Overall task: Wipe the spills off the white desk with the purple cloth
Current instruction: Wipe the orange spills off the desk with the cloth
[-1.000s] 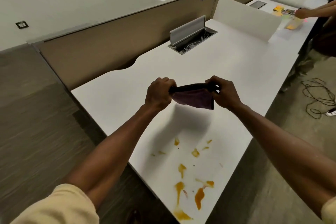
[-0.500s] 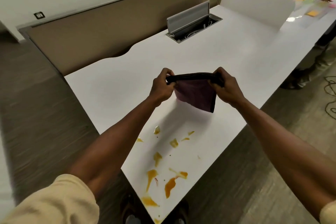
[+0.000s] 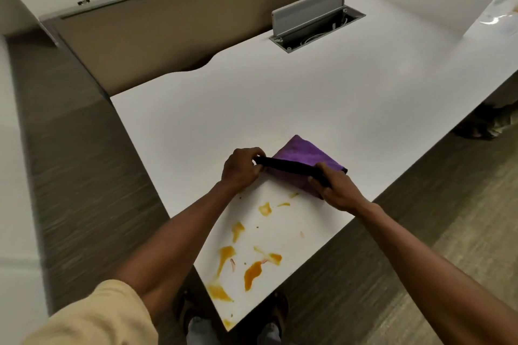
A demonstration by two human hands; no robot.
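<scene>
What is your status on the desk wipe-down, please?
Left hand and right hand both gripping purple cloth, laid on white desk. Orange spills unwiped, nearer than cloth. Nothing in the way.

Left hand (image 3: 243, 170) and right hand (image 3: 337, 193) both clenched, arms extended.

Single head-worn wide-angle view, looking forward and steeply down from standing height over the near corner of the white desk (image 3: 280, 98), floor visible alongside.
</scene>
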